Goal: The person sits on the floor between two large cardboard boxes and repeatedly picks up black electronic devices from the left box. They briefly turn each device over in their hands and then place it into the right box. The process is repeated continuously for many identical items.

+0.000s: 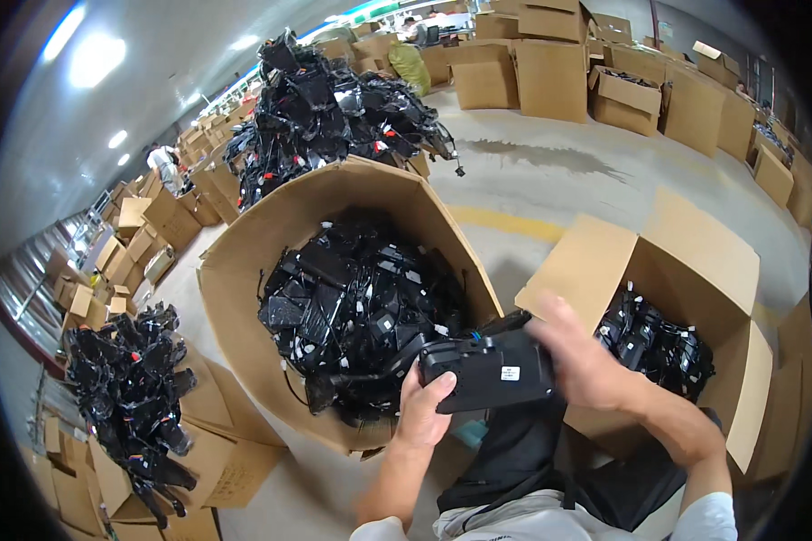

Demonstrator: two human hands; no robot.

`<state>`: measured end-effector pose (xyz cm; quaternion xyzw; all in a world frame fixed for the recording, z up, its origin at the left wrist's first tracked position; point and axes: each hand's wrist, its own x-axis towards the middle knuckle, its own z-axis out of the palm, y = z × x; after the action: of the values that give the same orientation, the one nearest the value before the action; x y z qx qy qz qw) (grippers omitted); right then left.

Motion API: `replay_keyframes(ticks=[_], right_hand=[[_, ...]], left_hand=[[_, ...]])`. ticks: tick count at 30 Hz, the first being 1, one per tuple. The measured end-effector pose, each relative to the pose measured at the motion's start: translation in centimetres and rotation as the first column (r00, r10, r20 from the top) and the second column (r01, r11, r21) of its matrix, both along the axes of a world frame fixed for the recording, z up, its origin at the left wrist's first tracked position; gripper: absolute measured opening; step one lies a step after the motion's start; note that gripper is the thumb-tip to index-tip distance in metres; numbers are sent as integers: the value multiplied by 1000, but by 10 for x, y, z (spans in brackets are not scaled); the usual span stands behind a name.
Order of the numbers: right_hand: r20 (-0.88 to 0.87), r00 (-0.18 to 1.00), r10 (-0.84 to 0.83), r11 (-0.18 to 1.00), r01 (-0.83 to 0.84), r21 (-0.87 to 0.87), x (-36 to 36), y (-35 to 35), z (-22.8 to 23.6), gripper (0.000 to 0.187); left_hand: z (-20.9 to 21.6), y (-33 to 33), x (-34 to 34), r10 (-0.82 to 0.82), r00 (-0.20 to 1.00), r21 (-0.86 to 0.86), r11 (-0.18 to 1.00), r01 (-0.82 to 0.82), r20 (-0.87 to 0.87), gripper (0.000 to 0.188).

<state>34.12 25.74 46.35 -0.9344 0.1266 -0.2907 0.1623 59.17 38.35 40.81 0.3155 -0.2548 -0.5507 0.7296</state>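
My left hand (424,408) grips the left end of a black plastic housing (478,383), thumb on its face. The housing is oblong, with a small white label near its right side and knobs along its upper edge; a bit of blue shows there. A black cable or arm runs from its left end towards the carton. At the right end of the housing is my right hand (582,356), its fingers smeared by motion, so I cannot tell whether they grip it. Just beyond sits a large open carton (235,270) holding many black parts (361,307) with cables and small white plugs.
At my right stands another open carton (695,261) with black parts (654,347) inside. Heaps of black parts rise behind the large carton (320,117) and at the left (131,397). Brown cartons (550,77) line the far floor. A person (164,167) stands far left.
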Motion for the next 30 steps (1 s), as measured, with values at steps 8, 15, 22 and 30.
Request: replay_keyframes(ticks=[8, 15, 22, 30], right_hand=[[561, 548, -621, 729, 141, 669, -34, 0, 6, 44], [557, 336, -760, 635, 194, 748, -104, -68, 12, 40], [490, 418, -765, 444, -209, 871, -138, -58, -3, 49], [309, 681, -664, 306, -129, 943, -258, -108, -53, 64]], left_hand=[[22, -70, -120, -124, 992, -240, 964, 117, -12, 41], [29, -118, -202, -169, 981, -164, 975, 152, -94, 40], [17, -171, -254, -9, 858, -285, 941, 180, 514, 55], [2, -332, -263, -764, 638, -19, 642, 766, -97, 38]])
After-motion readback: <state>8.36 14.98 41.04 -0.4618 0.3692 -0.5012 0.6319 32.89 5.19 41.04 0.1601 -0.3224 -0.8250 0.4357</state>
